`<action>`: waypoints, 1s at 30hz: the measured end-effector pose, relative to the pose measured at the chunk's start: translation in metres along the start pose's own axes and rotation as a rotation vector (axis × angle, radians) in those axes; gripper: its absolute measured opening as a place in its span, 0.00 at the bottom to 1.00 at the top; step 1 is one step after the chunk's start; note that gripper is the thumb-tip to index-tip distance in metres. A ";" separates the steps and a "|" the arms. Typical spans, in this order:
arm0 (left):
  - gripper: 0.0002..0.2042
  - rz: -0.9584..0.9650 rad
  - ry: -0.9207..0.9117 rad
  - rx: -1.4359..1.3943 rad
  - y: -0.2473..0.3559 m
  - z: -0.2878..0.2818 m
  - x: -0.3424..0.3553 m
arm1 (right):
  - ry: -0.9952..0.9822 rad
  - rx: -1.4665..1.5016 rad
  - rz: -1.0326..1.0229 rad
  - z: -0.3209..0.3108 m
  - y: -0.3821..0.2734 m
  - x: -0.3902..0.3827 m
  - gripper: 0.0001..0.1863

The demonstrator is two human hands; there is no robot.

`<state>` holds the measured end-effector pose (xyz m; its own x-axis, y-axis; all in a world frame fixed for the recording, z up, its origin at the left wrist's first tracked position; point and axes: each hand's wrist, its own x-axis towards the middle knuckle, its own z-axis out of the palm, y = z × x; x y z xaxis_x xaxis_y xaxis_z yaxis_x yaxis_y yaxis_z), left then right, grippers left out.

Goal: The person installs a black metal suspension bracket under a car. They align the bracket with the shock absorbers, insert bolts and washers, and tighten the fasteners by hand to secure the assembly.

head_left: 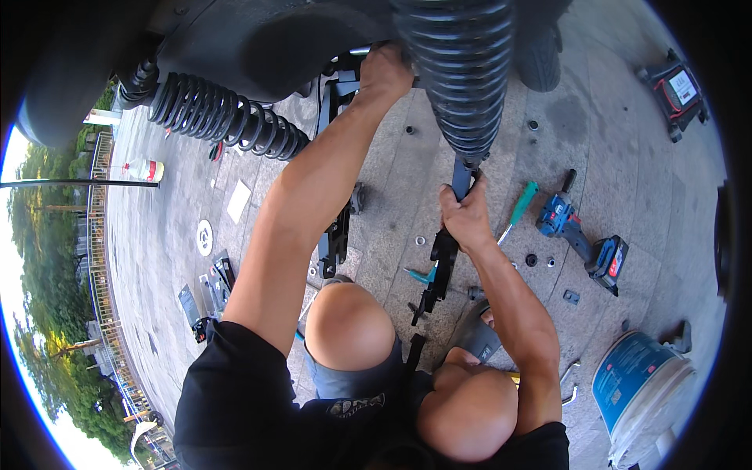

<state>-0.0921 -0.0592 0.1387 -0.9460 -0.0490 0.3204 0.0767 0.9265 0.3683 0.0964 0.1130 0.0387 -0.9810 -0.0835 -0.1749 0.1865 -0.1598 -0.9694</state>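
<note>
A large black shock absorber with a coil spring (454,70) hangs in front of me from a dark vehicle body (290,47). Just under its lower end, my right hand (468,213) is wrapped round a flat black metal bar (461,178). Below that fist a black bracket-like part (441,262) slants down toward my knees. My left hand (385,72) reaches up under the body, its fingers curled; what they grip is hidden in shadow. Beside that forearm stands a black metal frame part (335,243). A second coil-spring shock absorber (227,117) slopes at the left.
On the paving to the right lie a green-handled screwdriver (522,205), a blue cordless impact wrench (576,231) and several sockets (532,259). A white-and-blue bucket (638,384) stands lower right, a red-black case (675,94) upper right. A teal-handled tool (423,275) lies between my legs.
</note>
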 end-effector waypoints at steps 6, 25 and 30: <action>0.16 -0.048 -0.048 0.073 -0.010 0.007 0.009 | 0.003 0.043 0.138 -0.003 -0.021 -0.001 0.27; 0.15 -0.141 -0.076 0.201 0.016 -0.023 -0.002 | -0.021 -0.013 0.229 -0.003 -0.039 -0.006 0.32; 0.16 -0.184 -0.055 0.175 0.011 -0.014 0.001 | -0.038 -0.011 0.244 -0.004 -0.041 -0.004 0.34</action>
<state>-0.0879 -0.0542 0.1555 -0.9550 -0.2070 0.2122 -0.1495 0.9544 0.2583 0.0929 0.1239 0.0784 -0.9042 -0.1555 -0.3978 0.4170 -0.1196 -0.9010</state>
